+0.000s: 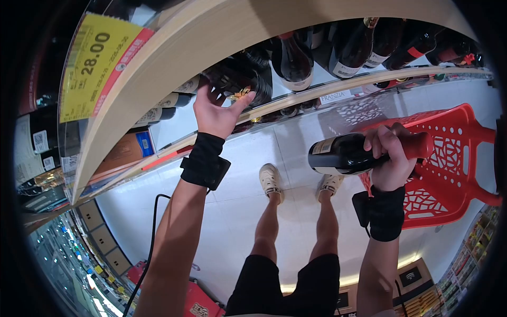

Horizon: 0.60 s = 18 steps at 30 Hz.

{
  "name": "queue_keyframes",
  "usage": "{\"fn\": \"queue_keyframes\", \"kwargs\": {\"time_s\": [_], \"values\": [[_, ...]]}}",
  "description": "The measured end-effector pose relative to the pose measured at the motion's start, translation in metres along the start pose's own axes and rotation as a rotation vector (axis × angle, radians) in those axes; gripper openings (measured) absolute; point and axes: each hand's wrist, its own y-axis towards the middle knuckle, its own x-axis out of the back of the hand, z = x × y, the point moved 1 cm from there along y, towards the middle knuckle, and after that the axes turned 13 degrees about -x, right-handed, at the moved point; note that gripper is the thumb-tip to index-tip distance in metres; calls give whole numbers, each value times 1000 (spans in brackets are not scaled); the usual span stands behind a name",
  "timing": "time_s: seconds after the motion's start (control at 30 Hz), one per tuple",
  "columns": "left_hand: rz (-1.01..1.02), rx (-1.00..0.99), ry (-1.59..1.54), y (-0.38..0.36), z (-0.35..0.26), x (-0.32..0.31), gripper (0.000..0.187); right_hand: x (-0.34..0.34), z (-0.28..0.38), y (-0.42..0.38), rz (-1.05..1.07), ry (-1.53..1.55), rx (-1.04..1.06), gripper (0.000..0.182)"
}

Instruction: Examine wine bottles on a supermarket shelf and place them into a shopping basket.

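Observation:
My left hand (217, 113) reaches onto a shelf, its fingers and thumb around a dark bottle (235, 79) with a gold emblem. Part of that bottle is hidden behind the hand. Out over the floor, my right hand (392, 156) is closed round the neck of a dark wine bottle (340, 153). This bottle is tipped on its side, its pale label facing left and its red-capped neck end to the right. On the shelf just right of my left hand stands another dark wine bottle (292, 61).
A red shopping basket (449, 158) is beside my right hand. The curved wooden shelf edge (137, 79) carries a yellow price tag (90, 68). More wine bottles (353, 50) line the shelf. My feet stand on the pale tiled floor (296, 206).

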Motion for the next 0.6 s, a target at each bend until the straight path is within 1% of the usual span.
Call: {"fn": "queue_keyframes", "kwargs": {"time_s": [0.03, 0.07, 0.1, 0.13, 0.2, 0.23, 0.27, 0.3, 0.33, 0.37, 0.43, 0.47, 0.5, 0.57, 0.6], "values": [[-5, -4, -26, 1, -1, -3, 65, 0, 2, 1, 4, -6, 4, 23], [4, 26, 26, 2, -2, -5, 68, -1, 3, 1, 3, -13, 9, 23], [11, 16, 52, 4, -1, -8, 71, -4, 4, 0, 1, -17, 12, 22], [2, 10, 45, 5, -1, -10, 71, -10, 9, -2, -42, -97, 12, 30], [-10, 1, 66, 5, -3, -13, 71, -7, 9, 1, -2, -121, 26, 30], [17, -31, 125, 5, 0, -12, 72, -5, 9, 3, 17, -133, 29, 30], [6, -14, 137, 2, -1, -13, 64, -5, 10, 4, 25, -167, 46, 30], [-3, 0, 151, 1, -2, -13, 56, -5, 11, 5, 32, -134, 50, 28], [15, 15, 149, -2, -1, -13, 64, -6, 13, 6, 38, -98, 55, 27], [-38, 9, 179, -7, -4, -15, 66, -6, 14, 6, 44, -59, 62, 25], [-143, -13, 239, -23, -14, -18, 70, -7, 19, 8, 29, -112, 80, 27], [-182, -24, 222, -33, -17, -15, 66, -7, 21, 9, 20, -151, 86, 28], [-206, -111, 316, -46, -20, -14, 52, -6, 23, 10, 11, -189, 92, 29], [-39, -63, 258, -66, -46, -21, 41, -2, 28, 14, 29, -194, 104, 29], [-30, -115, 178, -61, -69, -31, 34, 0, 29, 14, 40, -199, 106, 29]]}}
